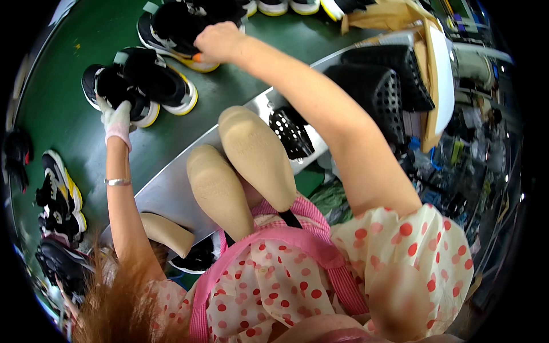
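Note:
My left hand (117, 118), in a white glove, grips the heel end of a black sneaker (140, 117) with a white and yellow sole. Its mate (163, 86) lies right beside it. Farther off, my bare right hand (220, 43) is closed at the heel of another black sneaker (200, 63); most of its fingertips are hidden, and a small orange spot shows by them. Nearer to me, two beige foot-shaped forms (257, 154) lean side by side against the bench edge. A third beige form (166, 234) lies at the lower left.
The green work surface (68, 120) bears more sneakers (60, 183) at the left and along the far edge. A metal strip (171, 183) runs along its near side. Black perforated pieces (366, 86) and an open cardboard box (430, 86) stand at right.

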`<state>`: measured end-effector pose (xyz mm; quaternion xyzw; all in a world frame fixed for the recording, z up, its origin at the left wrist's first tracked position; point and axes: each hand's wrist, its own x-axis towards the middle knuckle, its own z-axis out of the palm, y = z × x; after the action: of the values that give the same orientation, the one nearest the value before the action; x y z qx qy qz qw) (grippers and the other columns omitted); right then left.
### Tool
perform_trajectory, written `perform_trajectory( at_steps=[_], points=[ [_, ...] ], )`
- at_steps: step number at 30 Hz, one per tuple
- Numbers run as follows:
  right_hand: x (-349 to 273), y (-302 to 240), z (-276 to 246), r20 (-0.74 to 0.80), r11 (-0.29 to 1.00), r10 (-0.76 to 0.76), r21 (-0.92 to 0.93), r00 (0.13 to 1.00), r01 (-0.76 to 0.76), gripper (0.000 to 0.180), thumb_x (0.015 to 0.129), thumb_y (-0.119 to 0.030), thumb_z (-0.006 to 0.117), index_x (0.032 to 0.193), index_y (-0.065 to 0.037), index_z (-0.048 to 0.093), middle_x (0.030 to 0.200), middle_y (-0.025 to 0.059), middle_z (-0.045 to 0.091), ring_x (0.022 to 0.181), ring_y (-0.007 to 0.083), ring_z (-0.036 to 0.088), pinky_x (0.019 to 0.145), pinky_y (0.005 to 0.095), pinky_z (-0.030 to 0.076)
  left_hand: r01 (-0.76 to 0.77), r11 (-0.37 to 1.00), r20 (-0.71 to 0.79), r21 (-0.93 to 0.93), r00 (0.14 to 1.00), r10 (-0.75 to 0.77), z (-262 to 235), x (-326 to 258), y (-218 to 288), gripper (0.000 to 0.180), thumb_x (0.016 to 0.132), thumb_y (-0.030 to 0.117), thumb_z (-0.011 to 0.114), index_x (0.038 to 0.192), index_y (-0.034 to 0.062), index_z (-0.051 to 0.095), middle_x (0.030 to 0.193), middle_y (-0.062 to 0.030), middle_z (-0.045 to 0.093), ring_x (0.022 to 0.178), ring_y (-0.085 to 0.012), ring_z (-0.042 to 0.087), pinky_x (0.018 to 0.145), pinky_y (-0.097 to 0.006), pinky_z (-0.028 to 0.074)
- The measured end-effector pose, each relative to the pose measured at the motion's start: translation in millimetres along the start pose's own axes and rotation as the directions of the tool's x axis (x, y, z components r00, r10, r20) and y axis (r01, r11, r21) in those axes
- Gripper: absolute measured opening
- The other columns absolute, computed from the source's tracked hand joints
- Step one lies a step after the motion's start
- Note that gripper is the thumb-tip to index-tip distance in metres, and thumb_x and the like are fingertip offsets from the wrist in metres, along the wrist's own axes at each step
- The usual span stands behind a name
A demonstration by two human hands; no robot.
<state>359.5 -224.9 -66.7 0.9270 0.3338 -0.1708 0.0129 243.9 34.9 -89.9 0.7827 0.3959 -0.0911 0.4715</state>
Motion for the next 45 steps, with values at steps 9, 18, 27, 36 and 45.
perform_trajectory(
  at_steps=[9, 18, 27, 36, 45],
  points=[
    [-118, -57, -63, -0.526, 0.994, 0.011, 0.101, 0.85, 0.05, 0.014, 0.08, -0.018, 0.06, 0.086, -0.009, 0.07, 0.092, 0.0068, 0.066, 0.092, 0.0252, 0.064, 0.068, 0.0398, 0.05, 0.062, 0.997, 0.279, -0.04, 0.959, -0.048, -33, 24, -10, 0.1, 0.073, 0.063, 0.07, 0.151, 0.0194, 0.023, 0.142, -0.0088, 0.043, 0.12, -0.0292, 0.049, 0.089, -0.046, 0.048],
    [-510, -31, 12, -0.488, 0.807, 0.509, 0.556, 0.709, -0.197, 0.033, 0.077, -0.015, 0.069, 0.11, -0.016, 0.066, 0.098, 0.0059, 0.069, 0.09, 0.0239, 0.066, 0.074, 0.0347, 0.054, -0.689, 0.696, -0.028, 0.2, 0.707, 0.707, -118, -202, 43, 0.061, 0.092, 0.034, 0.057, 0.142, 0.0049, 0.037, 0.136, -0.0152, 0.048, 0.12, -0.0284, 0.051, 0.098, -0.04, 0.043],
    [-815, 169, 285, 0.244, -0.23, 0.965, 0.624, -0.093, -0.747, 0.074, 0.08, -0.047, 0.069, 0.142, -0.015, 0.044, 0.117, 0.0232, 0.064, 0.108, 0.0402, 0.061, 0.091, 0.0434, 0.048, -0.764, 0.646, 0.754, -0.003, 0.422, 0.503, 250, -539, 84, 0.031, 0.092, 0.004, 0.055, 0.123, -0.0012, 0.06, 0.107, -0.0089, 0.063, 0.097, -0.016, 0.061, 0.087, -0.027, 0.046],
    [-839, 199, 362, 0.098, -0.159, 0.983, 0.884, -0.157, -0.439, 0.053, 0.074, -0.027, 0.077, 0.12, -0.004, 0.063, 0.101, 0.0276, 0.062, 0.093, 0.0403, 0.061, 0.083, 0.04, 0.049, -0.945, -0.22, 0.757, -0.241, -0.325, 0.567, 651, -578, 64, 0.036, 0.086, 0.029, 0.059, 0.115, 0.0075, 0.063, 0.106, -0.0177, 0.062, 0.102, -0.037, 0.059, 0.088, -0.043, 0.048],
    [-1107, -57, 456, 0.591, -0.558, 0.736, 0.806, -0.33, 0.197, 0.038, 0.093, -0.024, 0.056, 0.12, 0.002, 0.061, 0.117, 0.0096, 0.064, 0.11, 0.0175, 0.057, 0.097, 0.0307, 0.041, -0.98, -0.108, 0.877, -0.166, -0.197, 0.437, 746, -637, 47, 0.025, 0.087, 0.027, 0.059, 0.097, 0.0069, 0.068, 0.093, -0.0176, 0.065, 0.09, -0.0365, 0.063, 0.079, -0.04, 0.051]
  ],
)
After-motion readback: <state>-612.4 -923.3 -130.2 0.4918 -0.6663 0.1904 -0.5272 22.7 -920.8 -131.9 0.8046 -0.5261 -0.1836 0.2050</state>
